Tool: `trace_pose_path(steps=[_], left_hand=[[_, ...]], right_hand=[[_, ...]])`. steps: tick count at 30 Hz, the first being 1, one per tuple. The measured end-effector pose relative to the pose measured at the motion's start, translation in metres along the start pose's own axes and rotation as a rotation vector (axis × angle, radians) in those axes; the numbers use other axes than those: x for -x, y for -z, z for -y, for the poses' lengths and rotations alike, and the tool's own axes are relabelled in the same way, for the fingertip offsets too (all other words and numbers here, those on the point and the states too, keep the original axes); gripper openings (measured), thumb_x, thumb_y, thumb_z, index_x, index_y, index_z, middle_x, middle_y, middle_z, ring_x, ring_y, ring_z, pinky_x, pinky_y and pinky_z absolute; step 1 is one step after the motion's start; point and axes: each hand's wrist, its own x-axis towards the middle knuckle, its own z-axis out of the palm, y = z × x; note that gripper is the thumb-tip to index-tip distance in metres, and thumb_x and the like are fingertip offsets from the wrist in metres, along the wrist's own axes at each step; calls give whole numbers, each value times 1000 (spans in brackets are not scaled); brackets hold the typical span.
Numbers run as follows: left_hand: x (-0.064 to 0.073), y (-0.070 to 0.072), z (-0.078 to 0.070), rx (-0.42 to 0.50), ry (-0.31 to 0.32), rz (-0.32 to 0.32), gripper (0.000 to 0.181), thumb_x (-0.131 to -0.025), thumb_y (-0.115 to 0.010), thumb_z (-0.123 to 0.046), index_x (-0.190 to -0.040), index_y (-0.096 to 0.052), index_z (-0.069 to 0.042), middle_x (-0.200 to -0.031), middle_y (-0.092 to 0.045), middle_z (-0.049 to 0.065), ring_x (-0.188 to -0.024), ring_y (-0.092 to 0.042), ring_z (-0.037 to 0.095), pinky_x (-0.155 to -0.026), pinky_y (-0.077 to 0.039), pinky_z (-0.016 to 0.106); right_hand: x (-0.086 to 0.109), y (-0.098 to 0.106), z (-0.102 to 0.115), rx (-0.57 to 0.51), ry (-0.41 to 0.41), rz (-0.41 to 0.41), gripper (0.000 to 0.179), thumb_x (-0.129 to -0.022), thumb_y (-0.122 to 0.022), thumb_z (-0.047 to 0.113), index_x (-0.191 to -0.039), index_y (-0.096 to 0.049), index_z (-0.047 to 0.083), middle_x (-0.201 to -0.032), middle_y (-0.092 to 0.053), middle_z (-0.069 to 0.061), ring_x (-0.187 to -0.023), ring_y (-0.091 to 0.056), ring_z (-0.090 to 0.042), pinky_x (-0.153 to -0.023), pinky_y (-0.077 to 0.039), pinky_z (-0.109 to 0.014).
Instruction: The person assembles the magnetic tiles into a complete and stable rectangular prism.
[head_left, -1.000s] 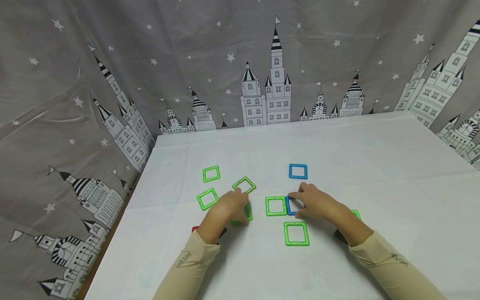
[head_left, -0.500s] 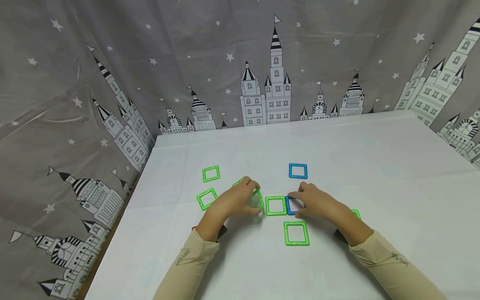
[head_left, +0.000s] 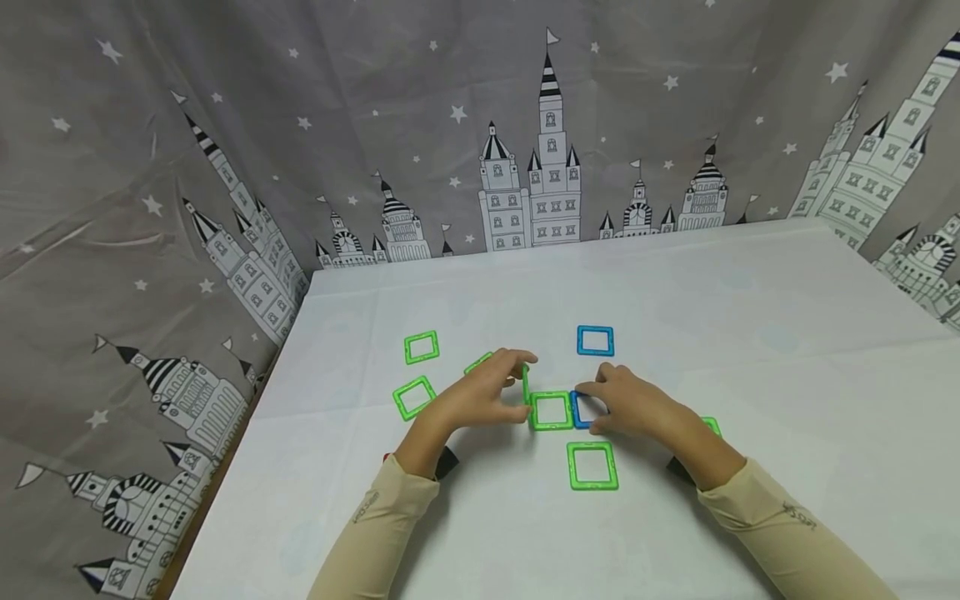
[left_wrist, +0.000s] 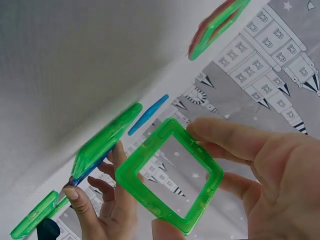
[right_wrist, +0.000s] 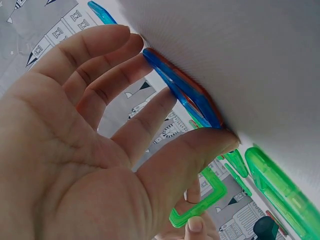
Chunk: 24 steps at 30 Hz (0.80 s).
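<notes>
My left hand holds a green square magnetic tile on edge between fingers and thumb. In the head view this upright tile stands at the left edge of a flat green square tile. To the right of that flat tile, a blue square tile lies against it. My right hand grips the blue tile by its far and near edges, fingers at one and thumb at the other. The right wrist view shows a red layer under this blue tile. Part of the blue tile is hidden by my right hand in the head view.
Another blue tile lies farther back, and a green tile lies nearer me. Green tiles are at the left, one partly behind my left hand. A red piece and a green piece peek out beside my forearms.
My left hand has lifted a green tile from the left and carried it right, turning it upright at the flat green tile's edge. My right hand has stayed on the blue tile.
</notes>
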Motion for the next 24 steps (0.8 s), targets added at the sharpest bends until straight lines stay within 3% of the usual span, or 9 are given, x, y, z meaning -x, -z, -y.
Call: trace_pose_path(steps=[7, 24], left_hand=[[-3, -3, 0, 66, -20, 50, 57, -76, -68, -10, -128, -44, -3, -124, -50, 17, -114, -53, 29, -99, -47, 37], [-3, -6, 1, 41, -40, 44, 55, -76, -69, -9, -125, -45, -2, -123, -49, 17, -115, -53, 26, -101, -46, 37]], right_hand=[[-1, 0, -1, -4, 9, -9, 55, -77, -77, 27, -126, -60, 9, -101, -53, -9, -87, -46, -20, -75, -44, -33], [0, 2, 0, -3, -6, 9, 56, -76, -78, 25, -127, -60, 9, -104, -54, -10, -89, -47, -21, -78, -47, -35]])
